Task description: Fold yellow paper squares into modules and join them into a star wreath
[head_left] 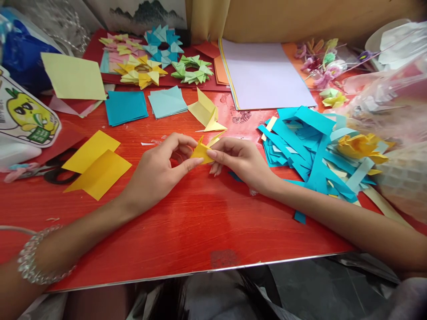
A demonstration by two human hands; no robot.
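Over the middle of the red table, my left hand [170, 162] and my right hand [235, 158] pinch a small folded yellow paper piece [202, 152] between thumbs and fingers. Parts of that piece are hidden by the fingertips. Just beyond it lie folded pale yellow papers [203, 109], one standing partly open. Left of my left hand rest two creased yellow paper squares [103, 171], overlapping each other. Behind my hands are a stack of dark teal squares [126, 108] and a stack of light blue squares [167, 102].
Blue paper scraps [307, 151] pile up on the right. Scissors [50, 171] lie at the left, partly under yellow paper. Folded paper rings [191, 70] sit at the back beside a lilac sheet stack [267, 75]. The table's front edge [200, 272] runs below my arms.
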